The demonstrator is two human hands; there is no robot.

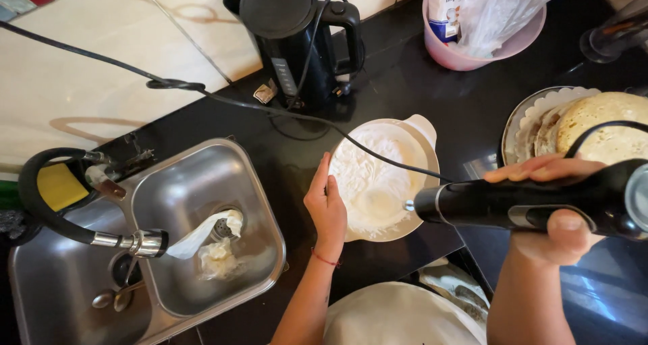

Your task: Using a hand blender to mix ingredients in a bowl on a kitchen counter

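Lower centre: left hand (325, 207) flat against the left rim of a white bowl (426, 137), fingers straight and pointing up the frame, thumb on the rim; steadying, not clasped round anything. Red thread at the wrist.

Lower right: right hand (560, 207) wrapped tight round a black hand mixer (520, 203), lying level across the frame, its tip at the bowl's right rim, over the cream (364, 176). Cream is white and whipped into ridges, filling the bowl at frame centre on the black counter (412, 82).

Lower left: steel sink (202, 183) with crumpled white paper near the drain; black-hosed tap (138, 242) hangs over it. Spoons in the next basin, yellow sponge at the left edge.

Right edge, mid height: plate (514, 126) stacked with pale flat rounds, just beyond the right hand.

A black cord (202, 92) runs from upper left across counter and bowl to the mixer.

Top centre: black kettle (290, 41) on its base. Top right: pink tub (472, 55) holding a clear bag and a packet.
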